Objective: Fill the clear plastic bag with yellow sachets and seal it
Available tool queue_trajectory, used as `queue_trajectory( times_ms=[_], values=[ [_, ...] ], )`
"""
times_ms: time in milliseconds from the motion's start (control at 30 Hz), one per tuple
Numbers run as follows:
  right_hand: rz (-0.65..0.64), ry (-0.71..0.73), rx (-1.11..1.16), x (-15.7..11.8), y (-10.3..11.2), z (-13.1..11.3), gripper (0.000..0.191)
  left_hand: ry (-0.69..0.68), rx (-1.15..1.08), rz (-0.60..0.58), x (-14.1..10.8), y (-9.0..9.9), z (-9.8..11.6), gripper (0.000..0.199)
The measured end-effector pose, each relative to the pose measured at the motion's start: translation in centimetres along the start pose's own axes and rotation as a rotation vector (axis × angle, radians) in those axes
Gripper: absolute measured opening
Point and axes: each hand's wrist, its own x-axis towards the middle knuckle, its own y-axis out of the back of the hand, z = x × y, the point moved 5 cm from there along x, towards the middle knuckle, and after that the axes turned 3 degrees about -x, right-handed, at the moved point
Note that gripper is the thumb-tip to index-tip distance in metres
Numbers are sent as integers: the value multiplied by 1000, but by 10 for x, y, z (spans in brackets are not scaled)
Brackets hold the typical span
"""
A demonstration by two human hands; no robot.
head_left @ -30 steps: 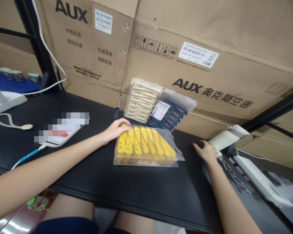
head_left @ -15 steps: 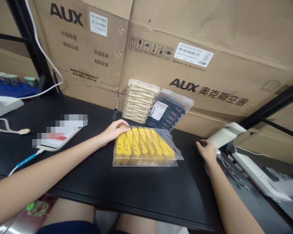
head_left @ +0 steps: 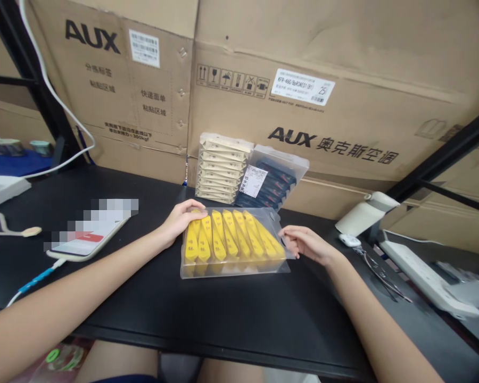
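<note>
A clear plastic case (head_left: 231, 270) holding a row of several yellow packets (head_left: 229, 234) lies on the black table in front of me. My left hand (head_left: 182, 221) grips its upper left corner, thumb over the top edge and touching the plastic near the first packet. At the opposite end, my right hand (head_left: 307, 244) has its fingers curled at the case's clear flap and seems to pinch it. Part of those fingers is hidden. Behind stand a case of cream packets (head_left: 221, 167) and a case of dark blue packets (head_left: 269, 183) with a white label.
A phone (head_left: 91, 234) with a plugged-in cable lies at the left. On the right are a tilted cream bottle (head_left: 363, 215), a small white device (head_left: 349, 240) with a strap, and a power strip (head_left: 427, 279). Large cardboard boxes (head_left: 239, 117) wall off the back.
My right hand has moved left, from beside the cream bottle to the flap end of the clear case. The left hand keeps its place on the case. The view has shifted slightly.
</note>
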Motion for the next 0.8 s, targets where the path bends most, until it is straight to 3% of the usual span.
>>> queue_trajectory(
  times_ms=[67,133,267,533,667,800],
  values=[
    [-161,-12,129,-6,-14,-5,35,4,-32,11,0,1,-1,32],
    [-217,15,261,-9,-17,-9,35,-3,-72,5,-1,0,-1,34],
    [-211,89,275,-11,-16,-14,41,-32,-130,-12,-2,-1,1,35],
    [-264,113,107,-11,-44,-19,51,-32,-123,-16,-2,-3,2,33],
    [-249,61,106,-8,-37,-11,43,10,-132,-7,-1,-3,0,31],
    [-213,56,68,-5,-29,-7,51,32,-126,2,-1,-3,-2,31]
  ],
)
